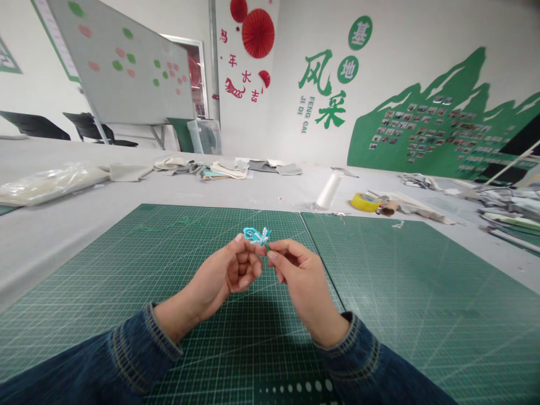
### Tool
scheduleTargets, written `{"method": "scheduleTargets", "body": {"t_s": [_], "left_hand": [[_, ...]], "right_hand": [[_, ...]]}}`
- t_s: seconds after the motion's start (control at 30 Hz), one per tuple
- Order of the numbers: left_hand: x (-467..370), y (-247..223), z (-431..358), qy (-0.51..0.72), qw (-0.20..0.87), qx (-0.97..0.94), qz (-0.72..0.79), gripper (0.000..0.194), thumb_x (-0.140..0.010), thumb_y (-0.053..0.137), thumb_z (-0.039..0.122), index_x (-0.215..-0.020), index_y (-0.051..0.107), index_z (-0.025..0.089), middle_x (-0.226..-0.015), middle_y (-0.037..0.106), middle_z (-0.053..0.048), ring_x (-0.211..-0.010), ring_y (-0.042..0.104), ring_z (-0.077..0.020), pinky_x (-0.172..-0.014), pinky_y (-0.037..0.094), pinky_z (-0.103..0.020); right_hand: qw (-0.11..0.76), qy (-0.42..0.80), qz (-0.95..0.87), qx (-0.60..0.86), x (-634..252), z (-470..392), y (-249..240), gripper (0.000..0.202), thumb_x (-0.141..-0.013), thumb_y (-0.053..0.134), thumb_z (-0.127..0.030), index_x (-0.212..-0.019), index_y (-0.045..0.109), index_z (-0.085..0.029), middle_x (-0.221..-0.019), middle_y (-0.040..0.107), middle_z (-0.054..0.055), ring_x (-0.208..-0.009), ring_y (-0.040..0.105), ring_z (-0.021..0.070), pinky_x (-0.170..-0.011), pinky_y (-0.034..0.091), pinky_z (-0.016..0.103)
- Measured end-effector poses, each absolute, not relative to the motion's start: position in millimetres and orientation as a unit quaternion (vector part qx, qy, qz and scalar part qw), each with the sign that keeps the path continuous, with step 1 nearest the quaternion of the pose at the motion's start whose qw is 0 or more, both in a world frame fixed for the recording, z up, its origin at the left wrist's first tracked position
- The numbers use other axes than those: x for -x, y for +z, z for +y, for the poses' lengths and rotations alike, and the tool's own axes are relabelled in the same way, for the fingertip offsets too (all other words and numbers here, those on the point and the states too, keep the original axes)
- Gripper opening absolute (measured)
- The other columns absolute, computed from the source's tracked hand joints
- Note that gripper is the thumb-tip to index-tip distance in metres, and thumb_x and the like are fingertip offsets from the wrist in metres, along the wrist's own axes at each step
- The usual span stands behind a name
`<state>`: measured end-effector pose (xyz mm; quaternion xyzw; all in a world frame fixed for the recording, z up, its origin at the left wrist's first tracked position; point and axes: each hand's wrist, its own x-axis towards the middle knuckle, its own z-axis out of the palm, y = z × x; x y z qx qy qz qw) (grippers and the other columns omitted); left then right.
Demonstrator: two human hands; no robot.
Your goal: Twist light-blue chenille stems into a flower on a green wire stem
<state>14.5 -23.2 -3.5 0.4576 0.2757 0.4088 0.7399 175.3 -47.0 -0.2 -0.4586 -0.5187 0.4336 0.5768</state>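
Observation:
Between both hands, above the cutting mat, is a small craft flower with bright blue loops, whitish strands and a short green stem. My right hand pinches the green stem between thumb and forefinger. Thumb and forefinger of my left hand close on the lower left blue loop, while its other fingers curl inward. The finger contact partly hides the flower's underside. Below lies the green gridded cutting mat, and denim sleeves cover both forearms.
Across the table's far side are a white thread cone, a yellow tape roll, a cardboard tube and fabric scraps. A clear plastic package lies left. Cables and strips clutter the right. Green thread rests on the mat.

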Motion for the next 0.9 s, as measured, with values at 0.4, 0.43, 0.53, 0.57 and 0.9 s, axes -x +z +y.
{"method": "scheduleTargets", "body": {"t_s": [0.4, 0.43, 0.53, 0.57, 0.9], "left_hand": [[-9.5, 2.8, -20.9, 0.317, 0.328, -0.771, 0.444, 0.022, -0.092, 0.054, 0.035, -0.083, 0.068, 0.021, -0.07, 0.063, 0.002, -0.065, 0.053, -0.0148, -0.062, 0.037, -0.028], [-8.0, 3.3, -21.5, 0.31, 0.292, -0.783, 0.453, 0.023, -0.093, 0.053, 0.037, -0.085, 0.069, 0.023, -0.072, 0.065, 0.002, -0.065, 0.054, -0.015, -0.062, 0.037, -0.028], [-2.8, 5.5, -24.3, 0.305, 0.164, -0.818, 0.458, 0.021, -0.096, 0.052, 0.036, -0.094, 0.07, 0.026, -0.081, 0.07, 0.002, -0.069, 0.059, -0.0156, -0.064, 0.039, -0.028], [-1.0, 6.3, -25.1, 0.31, 0.11, -0.829, 0.452, 0.02, -0.096, 0.052, 0.034, -0.096, 0.07, 0.026, -0.083, 0.071, 0.002, -0.072, 0.06, -0.0163, -0.066, 0.039, -0.029], [6.6, 12.2, -19.7, 0.331, -0.064, -0.863, 0.376, 0.021, -0.097, 0.054, 0.032, -0.094, 0.073, 0.025, -0.067, 0.059, 0.001, -0.067, 0.047, -0.0181, -0.068, 0.037, -0.034]], "right_hand": [[0.578, 0.319, -0.519, 0.543, -185.9, -36.7, -4.6, 0.009, -0.083, 0.064, -0.026, -0.085, 0.069, -0.019, -0.069, 0.066, 0.0, -0.06, 0.056, 0.0148, -0.057, 0.042, 0.029], [0.574, 0.304, -0.526, 0.55, -187.0, -36.2, -4.7, 0.008, -0.083, 0.064, -0.025, -0.084, 0.069, -0.019, -0.069, 0.066, 0.0, -0.062, 0.057, 0.0156, -0.059, 0.043, 0.03], [0.55, 0.239, -0.569, 0.562, -188.2, -36.8, -5.1, 0.006, -0.083, 0.064, -0.021, -0.08, 0.069, -0.019, -0.07, 0.067, 0.0, -0.067, 0.061, 0.0171, -0.065, 0.045, 0.031], [0.542, 0.216, -0.585, 0.563, -188.2, -37.5, -5.4, 0.006, -0.083, 0.064, -0.019, -0.079, 0.069, -0.019, -0.07, 0.067, 0.0, -0.067, 0.061, 0.017, -0.065, 0.045, 0.031], [0.496, 0.023, -0.688, 0.53, -189.3, -45.1, -2.4, 0.015, -0.09, 0.058, -0.009, -0.081, 0.063, -0.019, -0.078, 0.062, 0.001, -0.073, 0.058, 0.0158, -0.069, 0.044, 0.03]]}}
